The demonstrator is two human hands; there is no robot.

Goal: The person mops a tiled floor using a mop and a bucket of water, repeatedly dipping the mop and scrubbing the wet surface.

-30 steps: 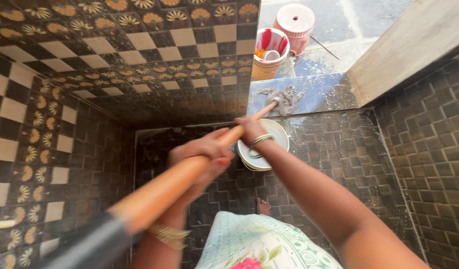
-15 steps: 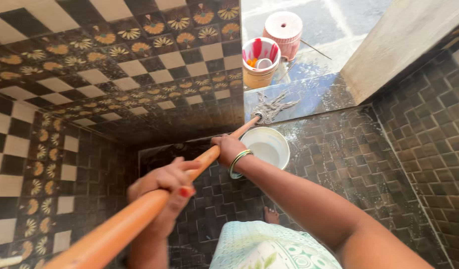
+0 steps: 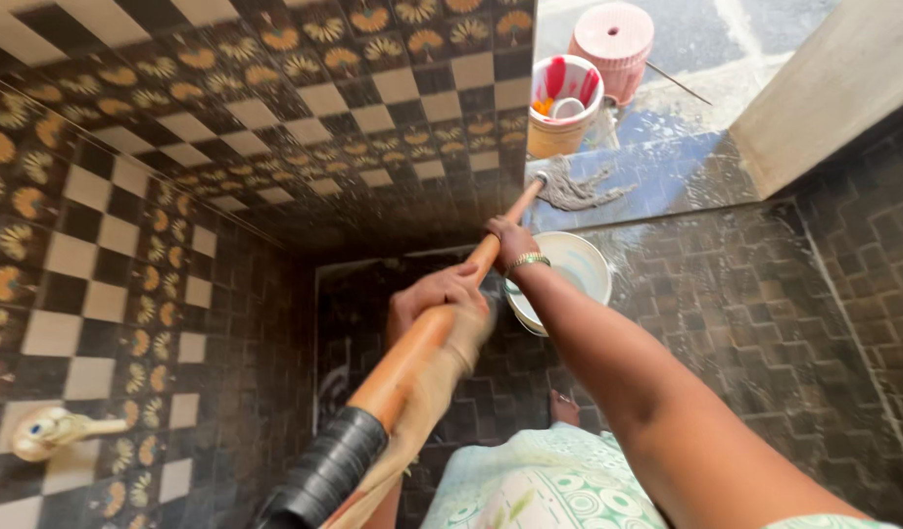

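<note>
Left hand [image 3: 440, 297]: clenched on mop handle [image 3: 427, 338], apparently mid-shaft.
Right hand [image 3: 511, 244]: grips handle farther down.
Mop head [image 3: 577, 186]: on wet sill [image 3: 667, 176], near bucket [image 3: 564, 120].
Basin [image 3: 574, 274]: beside right wrist.
Walls [image 3: 177, 196]: close on both sides.

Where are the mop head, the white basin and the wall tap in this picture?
mop head [image 3: 581, 186], head view, on the grey strands.
white basin [image 3: 581, 263], head view, on its inner wall.
wall tap [image 3: 55, 431], head view, on its spout.

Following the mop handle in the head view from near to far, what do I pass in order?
Black grip → left hand → right hand → white basin beside it → mop head on the wet step → bucket → pink stool.
</note>
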